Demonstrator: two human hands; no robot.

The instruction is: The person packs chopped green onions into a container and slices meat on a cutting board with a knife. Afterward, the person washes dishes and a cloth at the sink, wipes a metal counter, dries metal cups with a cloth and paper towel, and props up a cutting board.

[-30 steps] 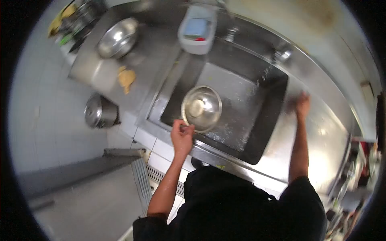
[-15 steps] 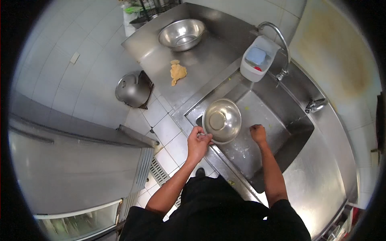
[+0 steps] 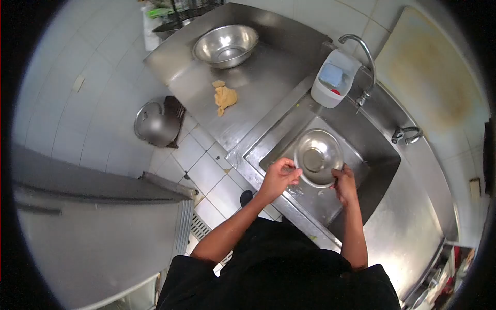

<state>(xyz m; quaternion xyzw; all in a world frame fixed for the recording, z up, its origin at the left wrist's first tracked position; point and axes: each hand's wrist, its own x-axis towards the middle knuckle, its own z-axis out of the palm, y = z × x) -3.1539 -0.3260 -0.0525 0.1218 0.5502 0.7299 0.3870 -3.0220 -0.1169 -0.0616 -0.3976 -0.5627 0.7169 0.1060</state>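
A small stainless steel bowl (image 3: 316,159) is held over the sink basin (image 3: 323,204), its hollow side facing up towards me. My left hand (image 3: 281,181) pinches the bowl's near left rim, with the thumb and fingertips closed at the edge. On the right rim, my right hand (image 3: 345,184) is closed round the metal, its fingers partly hidden behind it. The inside of the bowl shows bare shiny metal.
A larger steel bowl (image 3: 226,46) and a crumpled yellowish cloth (image 3: 225,99) lie on the left drainboard. A white plastic tub (image 3: 327,94) with a blue sponge stands by the tap (image 3: 368,62). A metal pot (image 3: 157,129) sits at left.
The bowl has moved right, further over the basin, with my left hand on it. My right hand, apart from it before, has taken hold of its right rim.
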